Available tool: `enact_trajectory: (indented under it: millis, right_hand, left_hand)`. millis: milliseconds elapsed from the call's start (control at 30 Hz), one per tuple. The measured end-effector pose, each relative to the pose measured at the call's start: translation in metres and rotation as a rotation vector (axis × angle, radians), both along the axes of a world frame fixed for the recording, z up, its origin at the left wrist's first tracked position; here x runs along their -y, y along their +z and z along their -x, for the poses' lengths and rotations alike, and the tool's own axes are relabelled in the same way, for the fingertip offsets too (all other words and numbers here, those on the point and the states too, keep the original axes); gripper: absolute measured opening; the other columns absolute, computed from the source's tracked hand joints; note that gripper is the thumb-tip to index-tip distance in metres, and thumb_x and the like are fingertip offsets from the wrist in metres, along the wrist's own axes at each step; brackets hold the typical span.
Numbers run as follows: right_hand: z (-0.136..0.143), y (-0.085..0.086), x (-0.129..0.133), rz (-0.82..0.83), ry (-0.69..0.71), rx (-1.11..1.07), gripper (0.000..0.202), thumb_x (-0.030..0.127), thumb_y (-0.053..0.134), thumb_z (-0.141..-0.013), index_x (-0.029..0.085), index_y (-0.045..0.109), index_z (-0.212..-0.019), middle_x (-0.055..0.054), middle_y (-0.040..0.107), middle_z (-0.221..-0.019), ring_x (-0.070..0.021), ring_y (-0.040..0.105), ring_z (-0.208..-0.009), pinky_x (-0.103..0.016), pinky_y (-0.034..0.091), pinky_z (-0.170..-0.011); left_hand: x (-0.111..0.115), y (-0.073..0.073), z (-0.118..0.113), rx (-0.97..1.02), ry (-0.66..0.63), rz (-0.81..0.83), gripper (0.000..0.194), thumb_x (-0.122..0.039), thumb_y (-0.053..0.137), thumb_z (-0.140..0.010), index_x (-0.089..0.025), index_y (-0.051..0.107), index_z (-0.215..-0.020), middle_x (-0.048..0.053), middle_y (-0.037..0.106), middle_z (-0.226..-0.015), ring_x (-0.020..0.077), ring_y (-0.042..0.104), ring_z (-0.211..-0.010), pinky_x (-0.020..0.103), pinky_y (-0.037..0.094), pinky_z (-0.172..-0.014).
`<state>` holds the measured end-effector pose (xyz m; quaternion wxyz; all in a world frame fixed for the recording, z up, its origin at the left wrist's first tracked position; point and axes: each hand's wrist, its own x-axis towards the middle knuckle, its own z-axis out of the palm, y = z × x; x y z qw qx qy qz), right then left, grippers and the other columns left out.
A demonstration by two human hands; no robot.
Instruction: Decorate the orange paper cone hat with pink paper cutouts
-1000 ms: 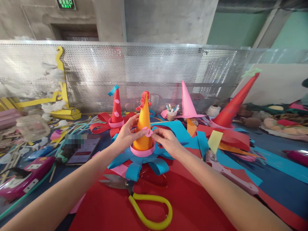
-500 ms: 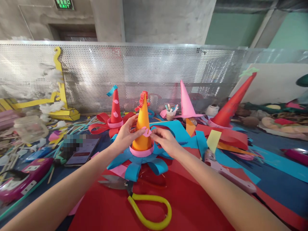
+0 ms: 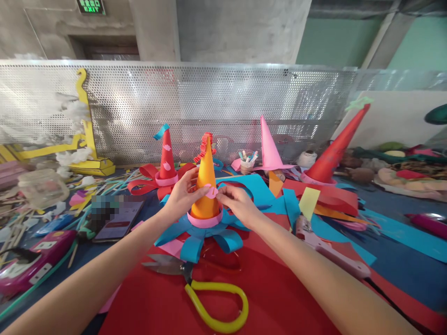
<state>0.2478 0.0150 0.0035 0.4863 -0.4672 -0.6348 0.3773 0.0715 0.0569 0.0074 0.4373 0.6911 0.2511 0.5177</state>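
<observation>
Left hand (image 3: pixel 179 197): half-curled — orange cone (image 3: pixel 204 205) held, pink cutout (image 3: pixel 212 191) touched by thumb
Right hand (image 3: pixel 240 204): cutout's edge pinched
Scissors (image 3: pixel 188 274): laid below grip

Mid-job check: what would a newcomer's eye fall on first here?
Probably the bright orange cone in the center, with the left hand and right hand at a pink cutout on its front. Next, the yellow-handled scissors on the red sheet in the foreground, then the leaning red cone farther back, right of center.
</observation>
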Motion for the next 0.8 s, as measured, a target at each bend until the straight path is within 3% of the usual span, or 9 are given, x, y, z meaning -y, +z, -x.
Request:
enact_trajectory:
  millis: [400, 800]
  right_hand:
    - [0.002, -0.006, -0.005, -0.006, -0.026, 0.023, 0.020, 0.039, 0.057, -0.080, 0.020, 0.055, -0.073, 0.005, 0.049, -0.057, -0.0108, 0.041, -0.052, -0.024, 0.025, -0.046]
    - [0.001, -0.010, -0.009, -0.080, -0.045, -0.003, 0.022, 0.041, 0.061, -0.079, 0.021, 0.054, -0.075, 0.005, 0.052, -0.059, -0.0113, 0.044, -0.051, -0.025, 0.032, -0.047]
  left_hand:
    - [-0.001, -0.002, -0.002, -0.038, 0.010, -0.018, 0.050, -0.033, 0.068, -0.081, -0.018, 0.049, -0.125, 0.011, 0.063, -0.124, 0.0249, 0.061, -0.113, 0.038, 0.051, -0.093]
    - [-0.007, -0.008, -0.003, -0.026, 0.025, -0.057, 0.051, -0.033, 0.068, -0.082, -0.018, 0.048, -0.127, 0.012, 0.061, -0.126, 0.0247, 0.061, -0.113, 0.040, 0.051, -0.094]
